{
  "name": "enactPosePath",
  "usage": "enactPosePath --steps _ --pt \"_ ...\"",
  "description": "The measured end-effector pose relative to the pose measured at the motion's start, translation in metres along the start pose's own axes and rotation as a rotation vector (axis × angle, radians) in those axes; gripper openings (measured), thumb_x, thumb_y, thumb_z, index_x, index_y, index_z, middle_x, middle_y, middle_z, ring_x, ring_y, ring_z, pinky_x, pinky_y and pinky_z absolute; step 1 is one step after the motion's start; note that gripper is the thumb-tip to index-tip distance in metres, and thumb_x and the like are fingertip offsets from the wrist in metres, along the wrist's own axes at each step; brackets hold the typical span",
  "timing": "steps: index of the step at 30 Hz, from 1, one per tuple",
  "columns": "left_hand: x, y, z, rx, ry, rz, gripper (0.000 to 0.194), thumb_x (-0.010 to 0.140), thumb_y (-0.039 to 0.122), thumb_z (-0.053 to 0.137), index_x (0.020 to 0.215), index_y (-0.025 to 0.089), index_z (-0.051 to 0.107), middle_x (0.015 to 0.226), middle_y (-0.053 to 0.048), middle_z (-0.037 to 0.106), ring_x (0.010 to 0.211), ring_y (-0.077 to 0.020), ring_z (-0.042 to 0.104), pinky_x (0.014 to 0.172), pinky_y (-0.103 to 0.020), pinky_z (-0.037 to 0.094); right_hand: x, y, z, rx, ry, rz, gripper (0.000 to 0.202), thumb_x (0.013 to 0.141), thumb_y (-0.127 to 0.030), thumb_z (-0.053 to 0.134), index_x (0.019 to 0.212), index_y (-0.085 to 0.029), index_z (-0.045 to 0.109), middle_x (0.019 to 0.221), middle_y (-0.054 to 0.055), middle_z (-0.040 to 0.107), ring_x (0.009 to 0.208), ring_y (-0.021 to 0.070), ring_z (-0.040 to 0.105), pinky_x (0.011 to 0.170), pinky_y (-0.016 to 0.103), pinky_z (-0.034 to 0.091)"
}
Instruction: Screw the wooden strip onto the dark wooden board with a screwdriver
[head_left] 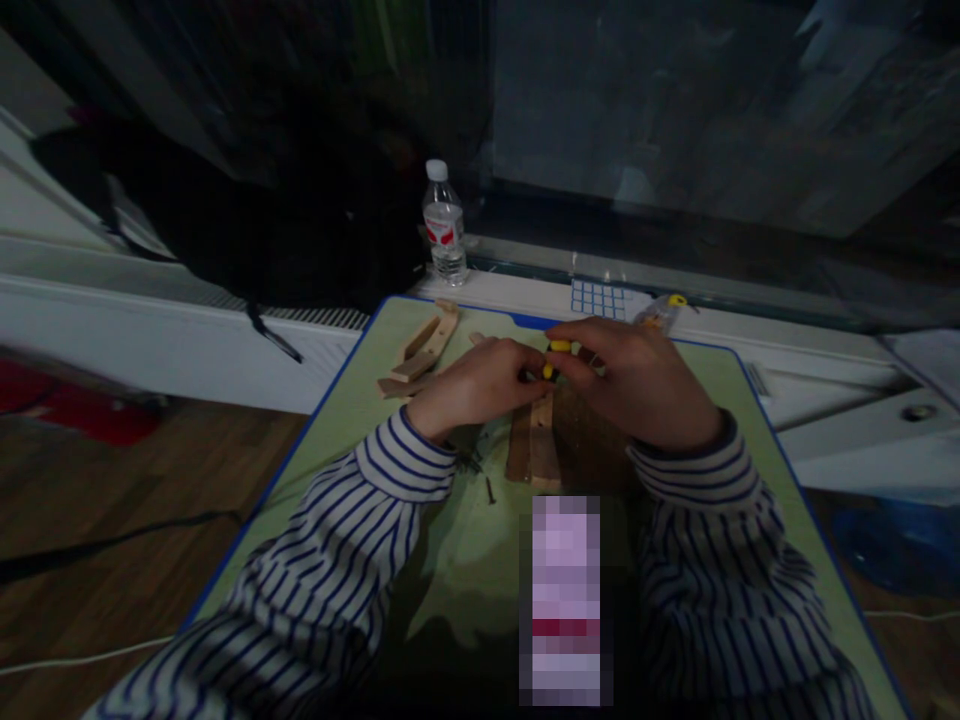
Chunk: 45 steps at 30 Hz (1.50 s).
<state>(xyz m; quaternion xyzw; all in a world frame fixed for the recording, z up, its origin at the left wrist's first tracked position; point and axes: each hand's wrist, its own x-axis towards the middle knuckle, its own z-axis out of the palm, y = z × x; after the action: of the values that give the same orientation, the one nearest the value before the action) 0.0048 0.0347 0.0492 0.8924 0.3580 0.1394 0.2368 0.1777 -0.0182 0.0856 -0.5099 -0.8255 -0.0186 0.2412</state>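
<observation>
Fingertips of left hand (484, 383) and right hand (646, 385) closed on small yellow-and-black piece (559, 346), over far end of joined wood strips (545, 445) on bench (346, 405). Two-handed pinch probably steadies so small an item; exact contact hard to see. Dark screws (490, 490) lie loose to left, seemingly for easy reach. Cut wood pieces (412, 368) rest far left, perhaps leaving room for wrists.

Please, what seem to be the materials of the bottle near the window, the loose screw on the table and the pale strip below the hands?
Bottle: probably thin, glossy plastic; it is see-through, with ridges near the base.
Loose screw: likely metal, from its dark, slim shape; too dim to judge its finish.
Pale strip: looks like unpainted wood, tan and dull.
</observation>
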Motion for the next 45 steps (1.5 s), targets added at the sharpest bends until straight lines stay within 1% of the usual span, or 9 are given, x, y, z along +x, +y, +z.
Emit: enactPosePath --steps 7,12,18,22,27,32,36,41,45 --pt "-0.0005 0.0016 -0.0018 -0.024 -0.005 -0.013 0.023 0.085 0.031 0.055 0.099 0.022 0.071 0.068 0.001 0.066 0.056 -0.0102 0.053 0.056 -0.024 0.034 0.0007 0.0002 -0.0004 -0.001 -0.008 0.01 0.026 0.089 -0.031 0.054 0.106 -0.016 0.068 0.103 0.009 0.073 0.082 0.0211 0.068 0.073 0.034 0.05" --pt "-0.0003 0.0019 0.0007 -0.037 0.037 -0.044 0.025 0.084 0.038 0.058 0.097 0.022 0.072 0.078 -0.001 0.07 0.064 -0.013 0.059 0.06 -0.025 0.037 0.0002 0.0004 -0.0007 -0.006 0.005 0.002 0.026 0.089 -0.031 0.054 0.105 -0.015 0.068 0.101 0.009 0.073 0.082 0.0213 0.067 0.072 0.034 0.05" --pt "0.0008 -0.0017 0.0039 -0.007 0.055 -0.019 0.025 0.084 0.037 0.056 0.093 0.02 0.072 0.083 -0.004 0.072 0.073 -0.0161 0.063 0.063 -0.026 0.039 -0.0003 0.0 0.0001 0.047 0.005 -0.011 0.03 0.088 -0.028 0.054 0.113 -0.014 0.065 0.106 0.01 0.071 0.084 0.0203 0.068 0.071 0.033 0.052" --pt "0.0012 -0.0018 0.0031 -0.001 0.041 -0.027 0.025 0.084 0.036 0.055 0.092 0.02 0.072 0.083 -0.004 0.073 0.072 -0.0165 0.064 0.062 -0.027 0.039 -0.0008 0.0013 0.0005 0.066 -0.006 -0.038 0.032 0.086 -0.021 0.053 0.116 -0.015 0.063 0.113 0.009 0.07 0.094 0.021 0.067 0.079 0.034 0.052" --pt "0.0008 -0.0005 0.0007 -0.012 0.017 -0.015 0.025 0.085 0.036 0.055 0.094 0.02 0.072 0.083 -0.004 0.073 0.072 -0.0161 0.064 0.063 -0.027 0.04 -0.0009 0.0008 -0.0007 0.053 -0.028 -0.03 0.03 0.088 -0.022 0.052 0.113 -0.016 0.066 0.112 0.009 0.07 0.098 0.0223 0.067 0.085 0.036 0.051" --pt "-0.0001 0.0003 -0.0006 -0.023 -0.001 -0.008 0.025 0.085 0.033 0.055 0.099 0.02 0.072 0.079 -0.003 0.071 0.067 -0.0142 0.061 0.062 -0.026 0.039 -0.0012 -0.0017 -0.0018 0.031 -0.014 0.001 0.029 0.09 -0.03 0.052 0.109 -0.016 0.067 0.109 0.01 0.072 0.095 0.0234 0.068 0.083 0.037 0.051" --pt "-0.0006 0.0033 -0.0027 -0.045 -0.026 -0.014 0.024 0.085 0.03 0.054 0.098 0.02 0.071 0.077 -0.002 0.07 0.064 -0.0131 0.059 0.06 -0.026 0.037 -0.0006 -0.002 -0.0017 0.026 -0.007 0.005 0.028 0.089 -0.033 0.053 0.106 -0.016 0.068 0.105 0.01 0.072 0.091 0.0234 0.068 0.08 0.036 0.05" --pt "-0.0007 0.006 -0.0041 -0.043 -0.038 -0.028 0.022 0.084 0.027 0.053 0.093 0.018 0.071 0.072 -0.001 0.069 0.062 -0.0119 0.058 0.058 -0.025 0.036 0.0009 -0.001 -0.0016 -0.001 -0.022 0.022 0.026 0.088 -0.036 0.055 0.102 -0.019 0.068 0.097 0.008 0.073 0.078 0.02 0.066 0.07 0.033 0.048" --pt "-0.0013 0.0056 -0.0027 -0.036 -0.021 -0.032 0.023 0.084 0.03 0.054 0.092 0.018 0.072 0.073 -0.002 0.069 0.063 -0.0126 0.058 0.057 -0.025 0.036 0.0008 -0.0003 -0.0016 -0.013 -0.018 0.021 0.024 0.088 -0.037 0.056 0.1 -0.02 0.067 0.095 0.007 0.072 0.075 0.0187 0.065 0.069 0.032 0.046"
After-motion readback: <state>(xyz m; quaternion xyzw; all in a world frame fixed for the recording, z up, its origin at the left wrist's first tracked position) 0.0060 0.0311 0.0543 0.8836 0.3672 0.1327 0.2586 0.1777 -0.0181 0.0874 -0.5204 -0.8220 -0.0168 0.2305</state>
